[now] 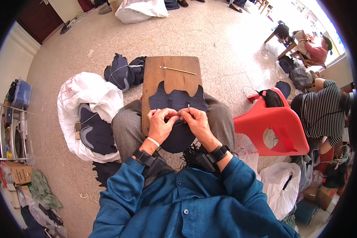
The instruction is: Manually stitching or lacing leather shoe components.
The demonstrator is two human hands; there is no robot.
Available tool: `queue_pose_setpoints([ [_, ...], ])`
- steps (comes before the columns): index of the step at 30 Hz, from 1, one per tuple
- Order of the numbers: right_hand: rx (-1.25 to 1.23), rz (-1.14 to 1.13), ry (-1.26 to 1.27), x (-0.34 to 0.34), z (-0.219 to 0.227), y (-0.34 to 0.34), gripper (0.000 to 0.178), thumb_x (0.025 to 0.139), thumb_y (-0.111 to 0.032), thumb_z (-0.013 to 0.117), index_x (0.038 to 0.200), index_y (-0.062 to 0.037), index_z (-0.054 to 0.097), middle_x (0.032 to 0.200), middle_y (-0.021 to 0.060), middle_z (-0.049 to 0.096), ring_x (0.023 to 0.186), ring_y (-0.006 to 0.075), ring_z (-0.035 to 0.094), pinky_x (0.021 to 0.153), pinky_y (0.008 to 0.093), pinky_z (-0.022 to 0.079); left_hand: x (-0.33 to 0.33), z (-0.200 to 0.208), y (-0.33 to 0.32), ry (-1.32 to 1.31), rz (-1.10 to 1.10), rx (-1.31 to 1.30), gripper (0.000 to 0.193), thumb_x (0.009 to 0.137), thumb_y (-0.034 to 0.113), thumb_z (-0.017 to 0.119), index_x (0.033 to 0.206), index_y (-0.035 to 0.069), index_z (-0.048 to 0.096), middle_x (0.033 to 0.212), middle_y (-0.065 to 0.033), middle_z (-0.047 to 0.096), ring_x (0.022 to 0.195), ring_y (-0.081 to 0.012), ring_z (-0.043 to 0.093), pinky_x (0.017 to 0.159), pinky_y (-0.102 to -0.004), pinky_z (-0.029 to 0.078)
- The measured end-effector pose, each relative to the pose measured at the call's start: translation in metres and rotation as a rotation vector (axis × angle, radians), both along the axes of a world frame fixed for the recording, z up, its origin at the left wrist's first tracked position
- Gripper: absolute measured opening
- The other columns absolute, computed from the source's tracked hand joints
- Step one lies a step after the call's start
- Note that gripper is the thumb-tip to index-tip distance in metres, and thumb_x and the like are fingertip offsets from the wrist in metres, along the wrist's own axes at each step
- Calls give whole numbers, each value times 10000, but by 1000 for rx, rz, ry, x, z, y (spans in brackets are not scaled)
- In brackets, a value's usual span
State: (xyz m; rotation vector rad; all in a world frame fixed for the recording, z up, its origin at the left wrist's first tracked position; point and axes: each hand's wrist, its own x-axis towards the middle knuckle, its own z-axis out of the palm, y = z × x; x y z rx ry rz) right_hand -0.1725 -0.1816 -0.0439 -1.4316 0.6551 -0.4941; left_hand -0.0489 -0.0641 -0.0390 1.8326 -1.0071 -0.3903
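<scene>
Across my lap, a wooden board (151, 84) carries a dark blue knit fabric piece (174, 98) with a scalloped far edge, shaped like a shoe upper. My left hand (162, 126) pinches the fabric between thumb and forefinger at its near part. Close beside it, my right hand (197, 123) is closed too, its fingertips on the same spot. A short, thin metal tip (189, 106) sticks up by the right fingers; its lower end is hidden. Below the hands hangs a smooth dark rounded part (177, 142). A long metal needle (177, 70) lies on the board's far end.
On the left, a white sack (93, 89) holds more dark fabric pieces (97, 133) and a small phone (77, 130). Tied dark bundles (121, 73) lie beyond it. A red plastic stool (271, 129) stands at right, near a person in stripes (319, 113).
</scene>
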Motion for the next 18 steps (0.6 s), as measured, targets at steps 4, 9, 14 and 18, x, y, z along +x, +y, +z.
queue_pose_setpoints([
  [4, -11, -1, 9, 1, 1, 1, 199, 987, -168, 655, 999, 10, 743, 767, 3, 669, 712, 48, 577, 616, 216, 442, 4, -8, 6, 12, 25, -57, 94, 774, 120, 803, 840, 119, 735, 974, -12, 637, 987, -195, 597, 995, -392, 340],
  [9, -7, -6, -6, 1, 1, 0, 195, 984, -159, 654, 998, 13, 744, 765, 7, 673, 710, 49, 581, 613, 216, 443, 4, -10, 7, -272, -9, -64, 145, 739, 103, 821, 854, 107, 733, 998, -36, 607, 968, -217, 607, 963, -371, 373],
  [14, -28, -13, 17, 1, 3, 3, 193, 982, -150, 647, 983, 18, 743, 763, 28, 684, 713, 69, 602, 639, 232, 471, 2, -7, 6, -281, 11, 4, 119, 754, 100, 806, 841, 115, 727, 980, -16, 608, 1008, -212, 586, 977, -400, 336],
  [18, -164, 19, 42, 4, 6, 9, 197, 976, -132, 627, 970, 39, 726, 770, 79, 701, 727, 120, 647, 693, 278, 514, 3, -9, 3, -308, 16, 5, 113, 762, 104, 802, 847, 121, 731, 972, -7, 613, 997, -212, 589, 987, -396, 327],
])
